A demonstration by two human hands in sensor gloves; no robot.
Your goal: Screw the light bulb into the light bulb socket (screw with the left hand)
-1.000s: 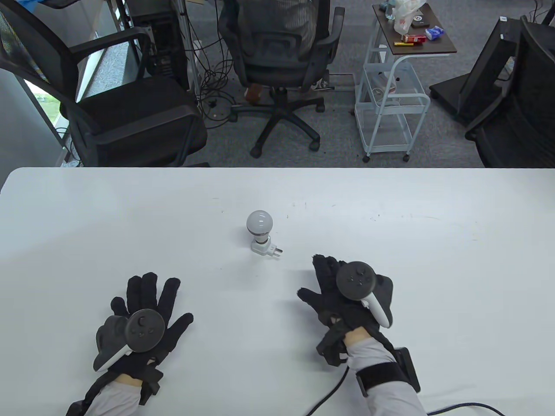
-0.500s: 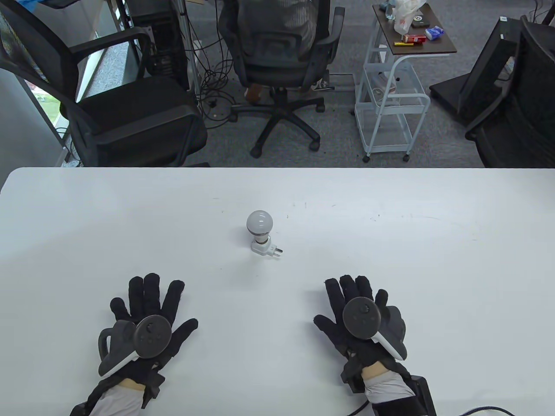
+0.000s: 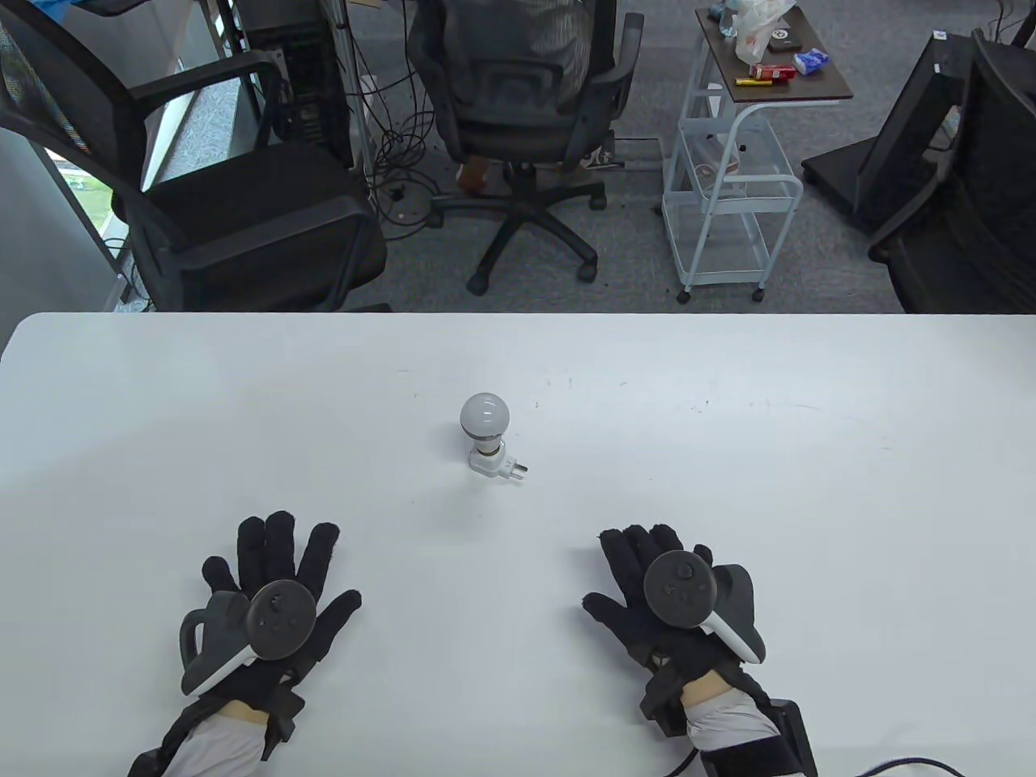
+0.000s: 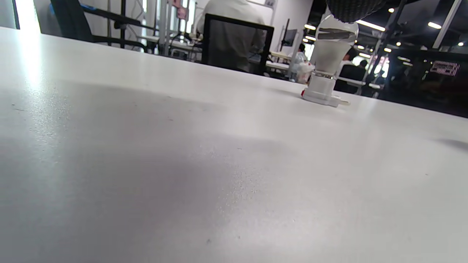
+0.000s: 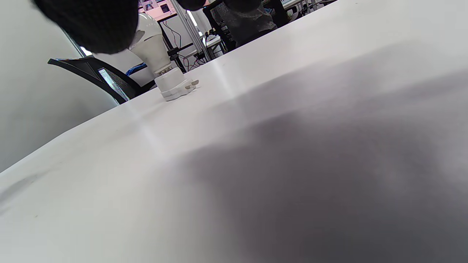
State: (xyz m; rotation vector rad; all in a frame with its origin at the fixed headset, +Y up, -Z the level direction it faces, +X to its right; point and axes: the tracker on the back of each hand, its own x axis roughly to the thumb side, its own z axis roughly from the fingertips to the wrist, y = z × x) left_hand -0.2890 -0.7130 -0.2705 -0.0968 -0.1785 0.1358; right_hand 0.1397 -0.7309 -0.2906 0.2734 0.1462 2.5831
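A white light bulb (image 3: 484, 415) stands upright in a small white plug-in socket (image 3: 491, 463) in the middle of the white table (image 3: 728, 453). The bulb and socket also show in the left wrist view (image 4: 331, 54) and the right wrist view (image 5: 155, 47). My left hand (image 3: 271, 566) lies flat on the table at the near left, fingers spread, holding nothing. My right hand (image 3: 647, 566) lies flat at the near right, fingers extended, holding nothing. Both hands are well short of the bulb.
Beyond the table's far edge stand black office chairs (image 3: 243, 210), a person seated in a chair (image 3: 518, 89), and a light blue cart (image 3: 728, 178) with small items on top. A cable (image 3: 898, 765) runs from my right wrist.
My right hand has drawn back from near the socket toward the table's near edge and settled flat. My left hand has barely moved. The bulb and socket have not moved.
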